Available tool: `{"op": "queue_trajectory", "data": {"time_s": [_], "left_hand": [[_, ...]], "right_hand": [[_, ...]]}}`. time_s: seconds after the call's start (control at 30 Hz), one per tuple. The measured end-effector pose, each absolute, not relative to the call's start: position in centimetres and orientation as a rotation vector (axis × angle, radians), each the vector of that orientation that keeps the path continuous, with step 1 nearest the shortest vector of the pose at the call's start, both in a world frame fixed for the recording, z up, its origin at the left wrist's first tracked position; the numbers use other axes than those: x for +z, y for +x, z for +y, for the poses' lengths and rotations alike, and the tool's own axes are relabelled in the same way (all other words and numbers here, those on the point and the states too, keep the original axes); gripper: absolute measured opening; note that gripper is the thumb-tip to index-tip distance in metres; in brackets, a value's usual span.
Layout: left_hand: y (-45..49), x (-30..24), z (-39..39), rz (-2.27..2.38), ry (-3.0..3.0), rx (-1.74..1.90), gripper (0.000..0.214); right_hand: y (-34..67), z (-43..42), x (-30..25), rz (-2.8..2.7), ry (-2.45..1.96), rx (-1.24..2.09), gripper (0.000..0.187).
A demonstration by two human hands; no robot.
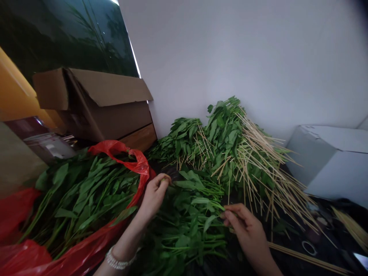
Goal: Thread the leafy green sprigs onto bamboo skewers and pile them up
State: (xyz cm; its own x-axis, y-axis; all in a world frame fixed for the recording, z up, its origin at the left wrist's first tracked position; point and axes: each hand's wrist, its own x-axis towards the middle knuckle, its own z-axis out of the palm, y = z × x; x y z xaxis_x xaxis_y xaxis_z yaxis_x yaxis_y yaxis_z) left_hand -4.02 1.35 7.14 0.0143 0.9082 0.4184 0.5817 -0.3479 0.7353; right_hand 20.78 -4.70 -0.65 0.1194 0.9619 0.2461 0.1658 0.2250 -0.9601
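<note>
My left hand (153,194), with a beaded bracelet (118,260) at the wrist, is closed in a pinch at the tip of a water spinach leaf (186,184). Across from it, my right hand (247,227) pinches the end of a green water spinach stem (219,207) between thumb and fingers. Below and between both hands lies a loose pile of water spinach (186,237). To the left, a red plastic bag (116,234) stands open, filled with more leafy stalks (94,191).
Bundles of greens (225,130) threaded with bamboo skewers (267,165) lean against the white wall (244,50). A cardboard box (115,115) stands back left, a white box (339,161) at right. Loose skewers (307,257) and a ring-shaped object (309,247) lie front right.
</note>
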Motion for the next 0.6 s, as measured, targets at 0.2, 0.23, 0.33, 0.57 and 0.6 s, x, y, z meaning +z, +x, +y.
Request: {"op": "queue_trajectory", "data": {"time_s": [0.2, 0.23, 0.33, 0.57, 0.6], "left_hand": [[-4.9, 8.8, 0.3, 1.302, 1.839, 1.277, 0.026], [-4.6, 8.9, 0.0, 1.277, 1.789, 1.256, 0.026], [-3.6, 8.9, -0.6, 1.288, 1.791, 1.201, 0.026], [-0.8, 8.3, -1.7, 1.172, 2.295, 1.046, 0.023], [-0.2, 7.8, -1.9, 1.123, 2.416, 0.987, 0.023]], "right_hand": [[20.3, -4.4, 0.4, -1.183, -1.150, 0.998, 0.045], [20.2, -4.4, 0.3, -1.183, -1.152, 0.999, 0.045], [20.3, -4.6, -0.2, -1.202, -1.155, 0.988, 0.042], [20.3, -5.3, -1.5, -1.394, -1.143, 0.901, 0.026], [20.2, -5.4, -1.7, -1.432, -1.153, 0.866, 0.024]]}}
